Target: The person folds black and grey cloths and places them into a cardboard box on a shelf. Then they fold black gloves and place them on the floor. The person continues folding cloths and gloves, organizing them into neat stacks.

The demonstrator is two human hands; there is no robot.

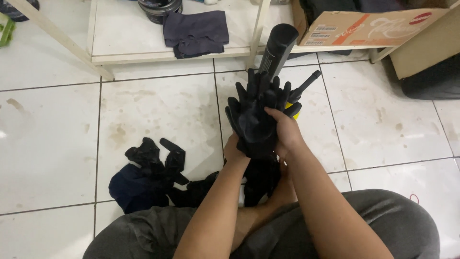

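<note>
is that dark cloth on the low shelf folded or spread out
Folded, loosely: the dark cloth lies doubled over in layers on the white shelf.

This looks like a room in a home, maybe a storage or utility corner. The floor has white tiles with brown stains and dark grout lines. A low white shelf stands on it and carries a folded dark cloth and a cardboard box. Black gloves and other dark clothes lie loose on the tiles, where a person sits.
</note>
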